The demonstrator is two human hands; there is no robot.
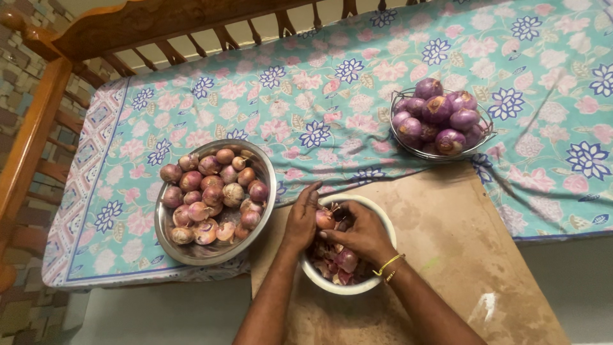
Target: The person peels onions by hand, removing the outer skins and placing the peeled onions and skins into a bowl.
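Both forearms run off the bottom edge. The hands cover much of the white bowl (pixel 385 225), hiding most of the peels (pixel 333 263) inside. The onion (pixel 324 219) shows only partly between the fingers (pixel 314 194). The bed (pixel 319 115) is cut off at right; its headboard (pixel 147 22) at top.

Small pinkish onion (pixel 324 219) held over white bowl (pixel 383 223).

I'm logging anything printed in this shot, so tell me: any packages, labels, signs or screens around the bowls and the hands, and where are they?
None in view: no package, label, sign or screen.
The onions lie loose in a steel bowl, a wire basket and a white bowl, where the left hand and right hand hold one onion.
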